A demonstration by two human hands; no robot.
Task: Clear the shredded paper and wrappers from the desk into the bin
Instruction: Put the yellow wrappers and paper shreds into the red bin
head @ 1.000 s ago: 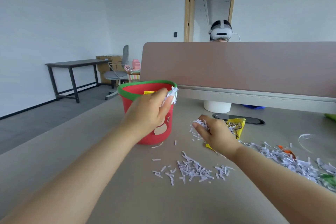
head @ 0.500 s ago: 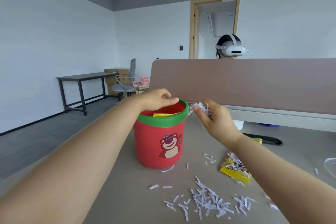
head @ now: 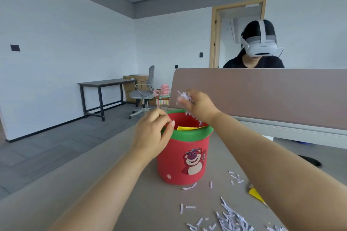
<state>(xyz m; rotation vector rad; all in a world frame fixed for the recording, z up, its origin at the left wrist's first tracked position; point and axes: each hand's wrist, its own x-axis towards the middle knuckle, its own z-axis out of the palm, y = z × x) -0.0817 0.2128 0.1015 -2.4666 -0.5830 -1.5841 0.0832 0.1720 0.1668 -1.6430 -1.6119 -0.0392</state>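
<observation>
A red bin (head: pixel 178 163) with a green rim and a bear picture stands on the desk, with a yellow wrapper (head: pixel 187 128) inside it. My right hand (head: pixel 199 106) hovers over the bin's mouth, closed on a clump of shredded paper (head: pixel 185 96); a few shreds fall into the bin. At the bin's near left rim is my left hand (head: pixel 154 135), fingers curled together and holding nothing that I can see. Loose shredded paper (head: pixel 231 219) lies on the desk in front of the bin. Another yellow wrapper (head: pixel 255 194) pokes out from under my right forearm.
A brown divider panel (head: pixel 262 95) runs along the desk's far edge, with a person in a white headset (head: pixel 260 47) behind it. A dark flat object (head: pixel 311 160) lies at the right. A black table (head: pixel 105 92) and grey office chair (head: pixel 144 92) stand on the floor at left.
My right hand has carried its clump of shreds from the desk up over the bin's mouth. My left hand dropped its shreds and has drawn back to the rim. The camera tilted up.
</observation>
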